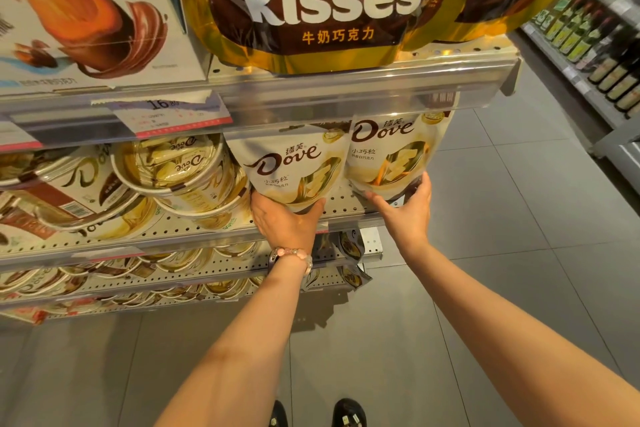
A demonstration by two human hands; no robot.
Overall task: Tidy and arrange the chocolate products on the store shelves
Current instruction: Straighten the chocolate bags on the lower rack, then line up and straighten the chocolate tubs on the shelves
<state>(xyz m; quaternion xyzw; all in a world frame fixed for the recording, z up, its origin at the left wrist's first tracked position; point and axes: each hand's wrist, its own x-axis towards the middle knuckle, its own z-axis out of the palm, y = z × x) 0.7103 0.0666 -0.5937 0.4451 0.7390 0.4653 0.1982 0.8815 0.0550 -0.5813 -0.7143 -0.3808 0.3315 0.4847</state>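
Two cream Dove pouches stand side by side at the right end of the middle shelf [194, 236]. My left hand [284, 224] grips the bottom of the left Dove pouch [294, 170], thumb on one side and fingers on the other. My right hand [407, 208] holds the lower edge of the right Dove pouch [391, 152], fingers curled up its right side. Both pouches are upright with their fronts facing me; their tops are hidden behind the upper shelf rail [346, 94].
Round Dove tubs [173, 170] lie tumbled on the shelf to the left. Large Hershey's Kisses bags [329, 0] and a white box [86, 10] sit on the shelf above. More Dove packs fill lower shelves. Bottles [588, 24] line a rack across the grey-tiled aisle.
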